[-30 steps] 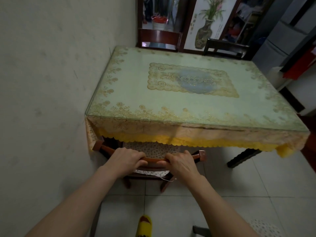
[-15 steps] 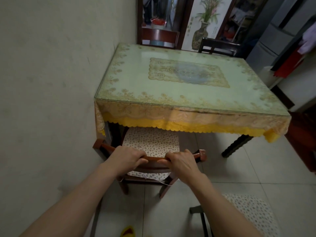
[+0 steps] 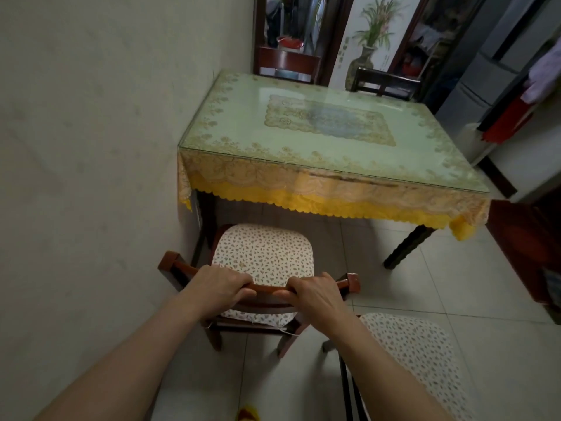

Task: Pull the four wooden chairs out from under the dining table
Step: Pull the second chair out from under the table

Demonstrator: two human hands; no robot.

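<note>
Wooden chair point(image 3: 267, 262) with speckled cushion, upright, clear of dining table point(image 3: 334, 177), second cushioned chair point(image 3: 419, 354) beside

Small characters on the vase painting point(image 3: 368, 47), too blurred to read

Chair point(image 3: 264, 291) is now clear of the table point(image 3: 334, 177): a second ago its cushion point(image 3: 263, 256) was mostly hidden behind the yellow tablecloth fringe point(image 3: 318, 205), now the whole cushion shows with bare floor between. Camera has backed off too; table sits farther up the view. A second cushioned seat point(image 3: 416, 357) has come into view at lower right, next to the right forearm.
</note>
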